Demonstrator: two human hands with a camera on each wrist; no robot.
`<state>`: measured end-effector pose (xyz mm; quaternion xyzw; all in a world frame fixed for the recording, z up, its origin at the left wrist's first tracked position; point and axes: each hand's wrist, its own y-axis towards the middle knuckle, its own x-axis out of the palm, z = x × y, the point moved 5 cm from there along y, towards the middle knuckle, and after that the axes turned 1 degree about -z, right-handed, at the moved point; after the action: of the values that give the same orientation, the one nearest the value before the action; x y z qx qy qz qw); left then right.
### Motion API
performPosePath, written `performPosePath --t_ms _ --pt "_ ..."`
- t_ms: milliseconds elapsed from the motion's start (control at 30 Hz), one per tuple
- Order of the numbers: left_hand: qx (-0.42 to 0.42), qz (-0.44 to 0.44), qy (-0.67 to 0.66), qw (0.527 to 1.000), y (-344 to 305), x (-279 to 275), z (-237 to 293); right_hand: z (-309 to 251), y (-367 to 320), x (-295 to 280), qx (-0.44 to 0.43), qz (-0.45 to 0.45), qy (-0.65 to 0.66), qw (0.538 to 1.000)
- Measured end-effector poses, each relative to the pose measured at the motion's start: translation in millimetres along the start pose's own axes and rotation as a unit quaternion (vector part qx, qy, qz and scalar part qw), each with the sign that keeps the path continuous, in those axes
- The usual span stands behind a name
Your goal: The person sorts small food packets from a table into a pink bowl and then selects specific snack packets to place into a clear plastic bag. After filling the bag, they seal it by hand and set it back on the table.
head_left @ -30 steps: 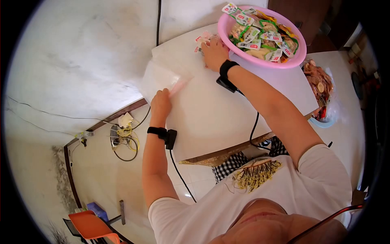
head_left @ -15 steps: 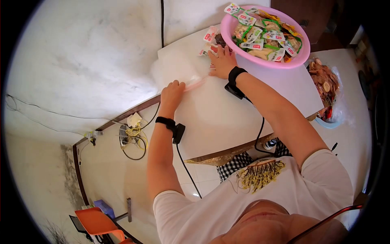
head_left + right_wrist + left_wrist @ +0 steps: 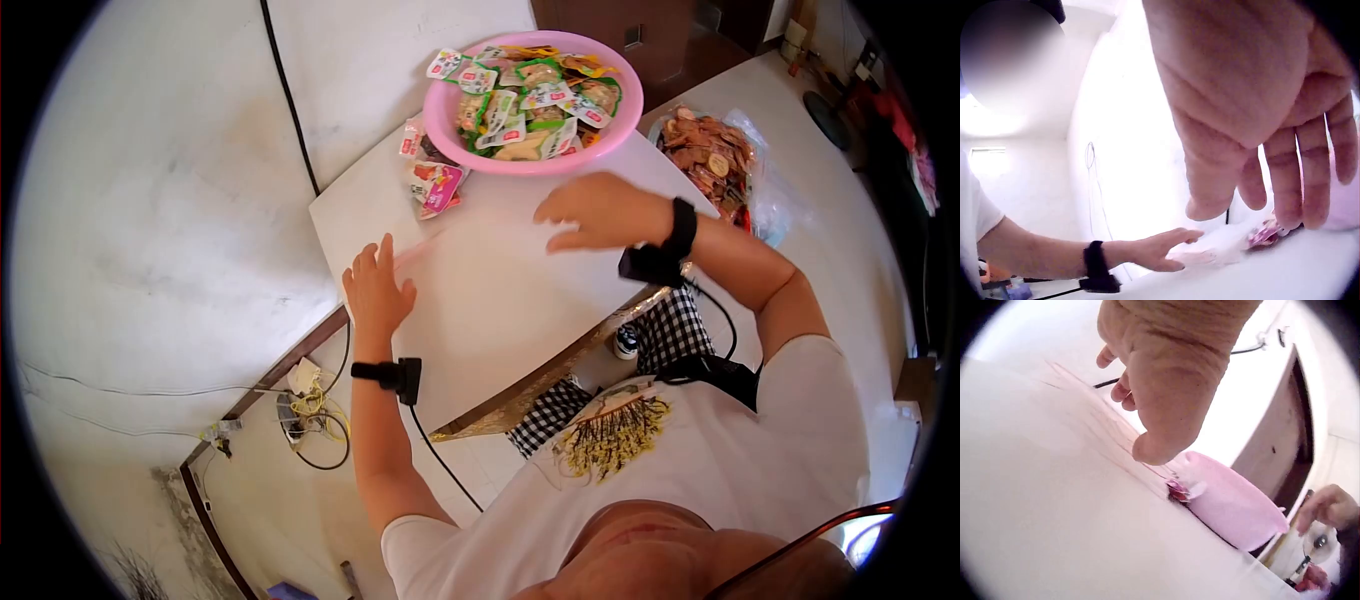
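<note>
1. Two bare hands are seen: the left hand (image 3: 375,292) and the right hand (image 3: 610,212). Two black wrist cameras (image 3: 409,381) are worn, one on each forearm.
2. One sheet of clear plastic film (image 3: 420,250) with a pink strip is laid on the one white table (image 3: 470,340), just beyond the left fingertips.
3. One pink basin (image 3: 540,167) is set at the far end of the table, heaped with wrapped packets (image 3: 545,95); these are overlapped too much to be counted. A small cluster of loose packets (image 3: 437,187) is placed beside the basin; its exact number cannot be told.
4. One bag of brown pieces (image 3: 705,155) is seen beyond the table's right edge.
5. The left hand is spread, with thumb and fingers well apart and nothing gripped; whether the film is touched cannot be told. The right hand is held above the table with fingers loosely extended, and nothing is grasped.
6. The left hand is placed near the table's wall-side edge. Room for moving is left between the hands and toward the near edge.
7. Compared with half a second ago, the right hand has been drawn away from the loose packets, which are now more fully exposed, and the left fingers have been opened from the pink strip.
</note>
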<state>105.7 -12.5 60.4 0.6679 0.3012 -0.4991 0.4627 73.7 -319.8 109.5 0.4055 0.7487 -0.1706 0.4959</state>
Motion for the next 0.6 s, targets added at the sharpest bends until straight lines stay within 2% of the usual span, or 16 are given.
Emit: performPosePath --t_ms 33,100,133,233,333,433,467,567,600 --pt "0.023 0.032 -0.013 0.999 -4 -5 12 14 -2 -13 0.028 -0.003 0.007 1.000" --pt "0.034 0.013 -0.086 0.996 -8 4 34 49 -2 -40 0.045 0.065 -0.041 0.996" --pt "0.039 0.002 -0.121 0.992 -10 12 43 64 6 -55 0.045 0.071 -0.061 0.995" --pt "0.000 -0.065 -0.230 0.971 -15 41 64 113 33 -102 0.072 0.084 -0.089 0.990" --pt "-0.037 -0.151 -0.196 0.968 -18 59 76 148 67 -123 0.103 0.128 -0.155 0.974" --pt "-0.063 -0.164 -0.090 0.980 -20 57 93 159 102 -102 0.116 0.091 -0.245 0.958" --pt "-0.065 -0.154 -0.089 0.982 -22 60 95 159 111 -96 0.084 0.075 -0.271 0.956" --pt "-0.069 -0.132 -0.087 0.985 -27 68 97 159 139 -83 0.106 -0.043 -0.356 0.927" --pt "-0.070 -0.127 -0.085 0.986 -26 63 99 164 149 -78 0.141 -0.056 -0.374 0.915"
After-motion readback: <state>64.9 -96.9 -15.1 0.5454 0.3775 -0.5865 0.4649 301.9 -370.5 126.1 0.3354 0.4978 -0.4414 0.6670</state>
